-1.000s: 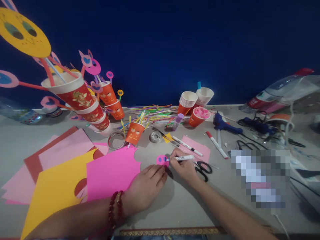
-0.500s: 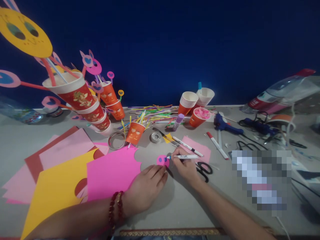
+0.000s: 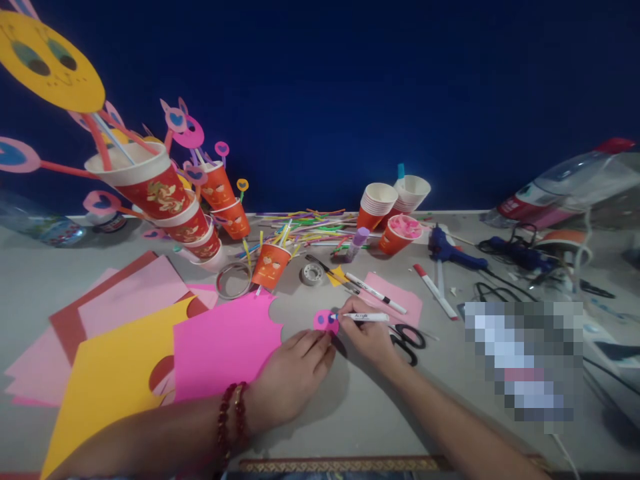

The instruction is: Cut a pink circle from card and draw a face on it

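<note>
A small pink paper disc with blue dots lies on the grey table. My left hand rests flat beside it, fingers stretched out, fingertips touching the disc's lower edge. My right hand is closed on a white acrylic marker, whose blue tip touches the disc's right side. Black scissors lie just right of that hand.
Pink, yellow and red paper sheets lie at left. Orange paper cups with straw decorations, loose straws, tape rolls, markers, a blue glue gun and cables fill the back and right.
The marker in my right hand has shifted slightly over the disc's right side; my left hand has stayed in place.
</note>
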A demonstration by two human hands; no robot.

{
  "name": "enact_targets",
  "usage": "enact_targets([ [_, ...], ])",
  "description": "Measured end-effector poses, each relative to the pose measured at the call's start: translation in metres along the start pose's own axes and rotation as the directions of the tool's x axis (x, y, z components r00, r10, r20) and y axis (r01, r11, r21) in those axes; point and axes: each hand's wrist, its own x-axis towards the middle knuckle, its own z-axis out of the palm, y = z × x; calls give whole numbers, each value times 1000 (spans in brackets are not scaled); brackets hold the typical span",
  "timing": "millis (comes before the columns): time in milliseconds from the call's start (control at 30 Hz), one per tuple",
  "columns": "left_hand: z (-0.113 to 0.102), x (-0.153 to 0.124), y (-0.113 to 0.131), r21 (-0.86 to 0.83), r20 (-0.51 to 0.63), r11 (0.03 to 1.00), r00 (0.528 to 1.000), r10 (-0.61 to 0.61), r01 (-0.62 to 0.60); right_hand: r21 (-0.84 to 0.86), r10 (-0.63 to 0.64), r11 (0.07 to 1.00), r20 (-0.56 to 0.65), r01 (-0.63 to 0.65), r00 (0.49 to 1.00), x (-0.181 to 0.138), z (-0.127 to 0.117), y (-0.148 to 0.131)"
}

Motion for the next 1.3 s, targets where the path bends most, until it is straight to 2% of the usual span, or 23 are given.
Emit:
enact_targets([
  [700, -1, 0, 1, 6, 14, 1000, 1000, -2, 1, -24, -19, 1000, -12, 18, 1000, 1, 0, -2],
  [900, -3, 0, 0, -21, 54, 1000, 999, -7, 8, -41, -29, 999, -3, 28, 1000, 1, -1, 0],
  [1300, -2, -1, -1, -31, 26, 999, 1000, -9, 10, -19, -1, 1000, 7, 1, 1000, 1, 0, -2],
])
